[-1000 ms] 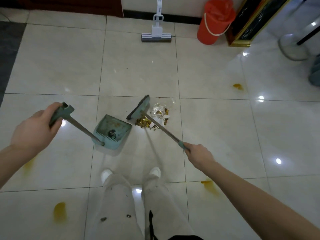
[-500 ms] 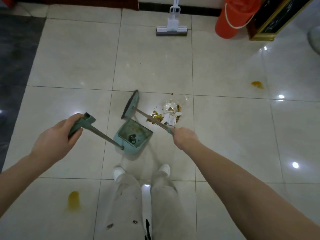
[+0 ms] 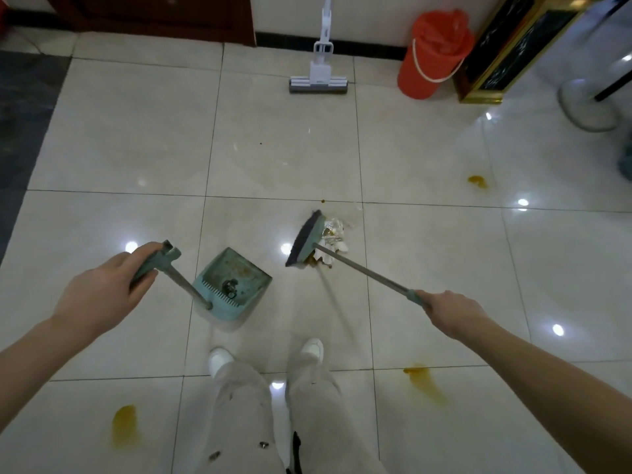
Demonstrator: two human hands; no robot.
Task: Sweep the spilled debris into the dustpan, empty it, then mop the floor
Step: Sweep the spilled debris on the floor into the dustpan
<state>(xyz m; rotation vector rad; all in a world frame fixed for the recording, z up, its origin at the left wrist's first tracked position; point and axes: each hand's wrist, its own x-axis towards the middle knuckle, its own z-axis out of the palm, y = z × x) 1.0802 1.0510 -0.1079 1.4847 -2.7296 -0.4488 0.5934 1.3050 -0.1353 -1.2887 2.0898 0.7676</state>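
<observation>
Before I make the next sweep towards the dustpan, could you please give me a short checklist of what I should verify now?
1. The left hand grips the dustpan handle: ok.
2. The right hand grips the broom: ok.
3. The broom head is on the far side of the debris pile: not ok; it stands between pile and dustpan.
4. Dustpan lip flat on the floor: cannot tell.
5. Room in the dustpan: ok; only a small dark scrap inside.

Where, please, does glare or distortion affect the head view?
In the head view, bright glare spots dot the glossy floor, one between dustpan and broom; wide-angle distortion bows the tile lines near the edges; the debris looks small and soft.
</observation>
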